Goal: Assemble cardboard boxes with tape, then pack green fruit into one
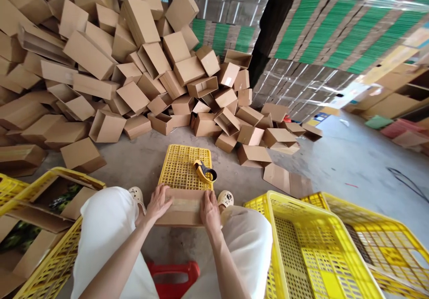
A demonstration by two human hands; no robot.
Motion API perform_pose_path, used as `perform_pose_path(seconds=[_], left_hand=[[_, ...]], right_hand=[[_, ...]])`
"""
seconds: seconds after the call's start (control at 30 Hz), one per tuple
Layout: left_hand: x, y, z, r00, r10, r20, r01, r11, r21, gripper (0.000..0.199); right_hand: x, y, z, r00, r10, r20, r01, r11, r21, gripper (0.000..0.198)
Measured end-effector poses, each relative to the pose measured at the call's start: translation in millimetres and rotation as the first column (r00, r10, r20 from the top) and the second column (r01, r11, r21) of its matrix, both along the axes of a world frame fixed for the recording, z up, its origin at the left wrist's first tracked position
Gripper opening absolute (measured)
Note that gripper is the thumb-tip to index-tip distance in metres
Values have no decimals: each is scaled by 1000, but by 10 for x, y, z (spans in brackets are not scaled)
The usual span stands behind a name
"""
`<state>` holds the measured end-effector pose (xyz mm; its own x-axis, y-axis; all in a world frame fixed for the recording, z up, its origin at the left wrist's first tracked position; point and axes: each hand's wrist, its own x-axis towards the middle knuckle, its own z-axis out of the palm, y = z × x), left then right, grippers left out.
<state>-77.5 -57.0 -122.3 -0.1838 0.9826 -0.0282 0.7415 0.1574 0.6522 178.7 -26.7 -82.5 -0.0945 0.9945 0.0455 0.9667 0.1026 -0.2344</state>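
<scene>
A small brown cardboard box [185, 206] sits between my knees at the near edge of an upturned yellow plastic crate [174, 165]. A strip of tape runs along its upper face. Gripping the box's left end is my left hand [160, 203], with the fingers over its far edge. At the right end my right hand [210, 208] holds the box the same way, its fingers close together. Just beyond, a yellow and black tape dispenser [204, 172] lies on the crate, touched by neither hand.
A large heap of cardboard boxes [134, 98] fills the floor ahead and left. Yellow crates [268, 205] stand at my right; another crate [97, 183] at my left holds boxes with dark green contents. Strapped stacks of flat cardboard [301, 31] rise behind. A red stool [172, 270] is beneath me.
</scene>
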Motion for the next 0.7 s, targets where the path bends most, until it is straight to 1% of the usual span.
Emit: perform_pose_path(seconds=[0.1, 0.17, 0.3, 0.4, 0.5, 0.6, 0.63, 0.7], left_hand=[[36, 10, 35, 999, 11, -36, -12, 1000, -24, 40], [44, 19, 60, 999, 15, -52, -17, 999, -49, 40], [35, 27, 87, 999, 1, -53, -4, 999, -48, 39], [37, 32, 94, 999, -4, -36, 3, 1000, -17, 36], [62, 49, 107, 999, 40, -34, -41, 999, -19, 32], [63, 65, 109, 997, 78, -26, -79, 996, -40, 32], [44, 65, 102, 998, 70, -8, -70, 997, -42, 33], [-26, 53, 75, 998, 15, 69, -13, 1000, -28, 37]], right_hand=[[-155, -167, -110, 999, 42, 31, -42, 999, -5, 56], [-307, -308, -161, 994, 105, 12, -105, 994, 0, 58], [-604, -589, -241, 969, 240, -55, -235, 969, 77, 62], [-705, -719, -259, 953, 287, -101, -274, 954, 122, 57], [-708, -745, -224, 946, 303, -116, -289, 950, 121, 54], [-701, -708, -169, 942, 314, -118, -302, 948, 104, 53], [-701, -692, -154, 941, 317, -121, -305, 947, 101, 53], [-692, -658, -134, 939, 320, -126, -308, 945, 107, 53]])
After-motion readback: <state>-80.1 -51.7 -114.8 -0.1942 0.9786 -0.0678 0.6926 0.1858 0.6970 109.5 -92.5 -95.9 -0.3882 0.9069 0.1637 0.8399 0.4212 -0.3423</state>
